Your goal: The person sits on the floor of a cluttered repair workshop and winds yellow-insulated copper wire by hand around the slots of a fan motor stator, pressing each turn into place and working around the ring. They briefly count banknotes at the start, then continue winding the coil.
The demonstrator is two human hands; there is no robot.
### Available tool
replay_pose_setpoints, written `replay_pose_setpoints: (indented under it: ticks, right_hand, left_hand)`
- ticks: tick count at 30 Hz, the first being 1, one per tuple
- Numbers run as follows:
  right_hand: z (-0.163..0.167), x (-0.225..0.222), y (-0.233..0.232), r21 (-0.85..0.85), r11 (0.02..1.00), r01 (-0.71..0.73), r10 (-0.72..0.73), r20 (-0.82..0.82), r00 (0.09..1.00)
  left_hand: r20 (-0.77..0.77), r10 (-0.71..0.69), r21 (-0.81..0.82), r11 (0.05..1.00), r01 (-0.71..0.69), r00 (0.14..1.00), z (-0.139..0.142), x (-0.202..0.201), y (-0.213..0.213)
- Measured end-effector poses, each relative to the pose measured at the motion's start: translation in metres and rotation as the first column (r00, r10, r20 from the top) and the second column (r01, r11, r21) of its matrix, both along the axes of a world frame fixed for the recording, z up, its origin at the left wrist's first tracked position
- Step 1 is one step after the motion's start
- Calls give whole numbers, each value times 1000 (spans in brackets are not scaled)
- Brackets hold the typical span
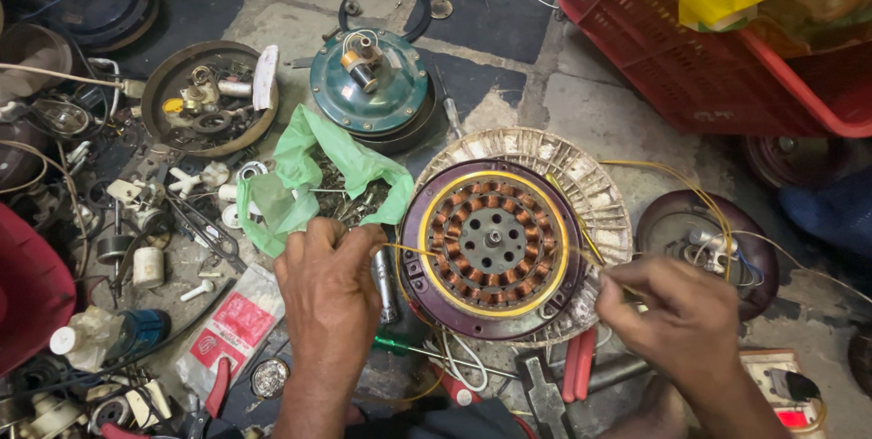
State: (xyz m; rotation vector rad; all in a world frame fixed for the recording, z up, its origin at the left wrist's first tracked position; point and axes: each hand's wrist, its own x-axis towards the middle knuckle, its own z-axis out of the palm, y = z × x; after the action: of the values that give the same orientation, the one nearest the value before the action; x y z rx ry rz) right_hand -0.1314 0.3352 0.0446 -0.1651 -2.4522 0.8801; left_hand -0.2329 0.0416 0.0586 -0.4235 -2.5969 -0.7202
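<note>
You are pinching a thin yellow wire (409,249) taut in both grips, left hand (329,285) at nine o'clock and right hand (677,312) at four o'clock of the round copper-wound fan stator (493,241) on the floor (590,103).

Two bare forearms enter from the bottom edge, no sleeves in sight. Left hand (329,268) and right hand (679,314): no gloves, no rings, no watch or wristband visible. Knuckles creased, veins raised along the back of the left hand. Dark cloth, clothing perhaps, shows between the arms.
</note>
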Motion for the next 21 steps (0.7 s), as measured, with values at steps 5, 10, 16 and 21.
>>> replay_pose_setpoints:
  ticks: [5, 10, 16, 21]
  right_hand:
    - [-5, -3, -3, 71, 997, 16, -7, -124, 992]
    - [-3, -7, -2, 97, 991, -96, 110, -151, 982]
    - [0, -10, -4, 145, 984, -107, 129, -156, 979]
    - [1, -9, -6, 164, 981, -105, 126, -129, 984]
  left_hand:
    - [-10, -1, -11, 1000, 1, 1000, 0, 0, 0]
    - [-4, -4, -4, 1000, 4, 1000, 2, 0, 0]
    - [3, -6, 3, 1000, 6, 1000, 2, 1, 0]
    - [3, -4, -10, 1000, 4, 1000, 0, 0, -1]
